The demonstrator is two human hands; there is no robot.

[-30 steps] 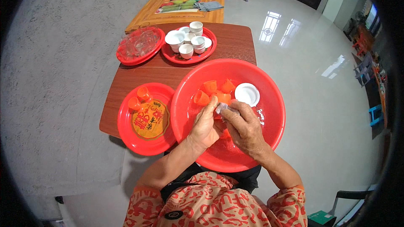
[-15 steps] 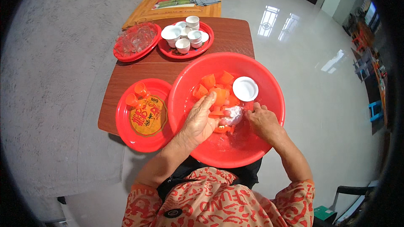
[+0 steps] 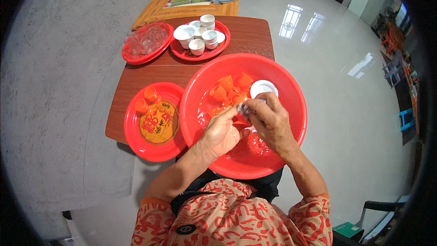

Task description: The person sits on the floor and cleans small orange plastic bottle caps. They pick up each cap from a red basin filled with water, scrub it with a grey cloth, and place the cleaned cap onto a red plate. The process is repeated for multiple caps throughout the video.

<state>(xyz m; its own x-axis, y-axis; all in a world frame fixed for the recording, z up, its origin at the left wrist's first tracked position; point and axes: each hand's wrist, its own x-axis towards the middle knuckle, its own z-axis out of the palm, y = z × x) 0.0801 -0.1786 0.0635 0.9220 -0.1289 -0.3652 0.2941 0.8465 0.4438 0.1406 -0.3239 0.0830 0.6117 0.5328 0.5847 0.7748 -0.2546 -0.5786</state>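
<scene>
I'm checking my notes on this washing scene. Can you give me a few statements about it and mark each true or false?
1. Both hands, the left hand and the right hand, are over the big red basin. True.
2. The small white cups sit in the basin. False: they stand on a red tray farther back.
3. Two orange cups rest on the red plate left of the basin. True.
4. The basin holds only white cups. False: it holds orange cups and one white dish.

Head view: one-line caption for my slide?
Both hands, left hand and right hand, meet over orange cups in a red basin.
</scene>
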